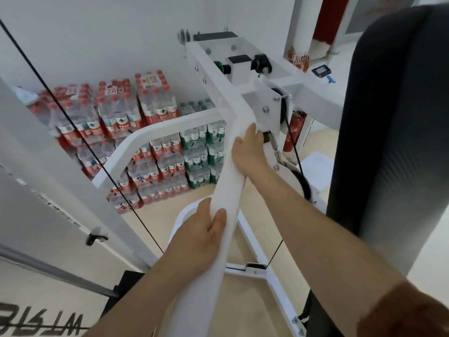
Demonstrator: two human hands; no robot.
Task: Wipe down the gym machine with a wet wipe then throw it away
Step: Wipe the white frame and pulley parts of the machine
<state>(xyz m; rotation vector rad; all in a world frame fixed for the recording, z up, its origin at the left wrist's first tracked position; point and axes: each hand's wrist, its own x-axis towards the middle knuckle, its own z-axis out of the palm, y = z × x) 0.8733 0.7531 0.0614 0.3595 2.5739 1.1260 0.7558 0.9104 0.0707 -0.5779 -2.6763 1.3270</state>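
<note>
Looking down from the head camera, both bare hands are on the gym machine (213,76), on the sloping white beam (228,181) that runs from the pulley housing down toward the person. The left hand (201,229) is the lower one. It grips the beam, thumb over the top face and fingers curled round the left side. The right hand (247,149) is higher, just below the joint where a curved side rail meets the beam. Its fingers lie close together and fairly straight, pressed flat along the beam's right face.

The wet wipe cannot be made out. It would be white on white, most likely trapped under the right palm, but I cannot tell.

A black cable (73,122) crosses the left of the view and a dark padded upright (393,142) fills the right. Packs of bottled water (145,117) are stacked against the wall, with a red fire extinguisher (295,127) beyond the pulley.

My judgement is that the wiping step is in hand on this beam. No wet trace shows, so how much of the machine is already clean cannot be read. The side rail, the padded upright and the rest of the frame may be left to do. Throwing the wipe away is certainly not yet done, and no bin is in view.
</note>
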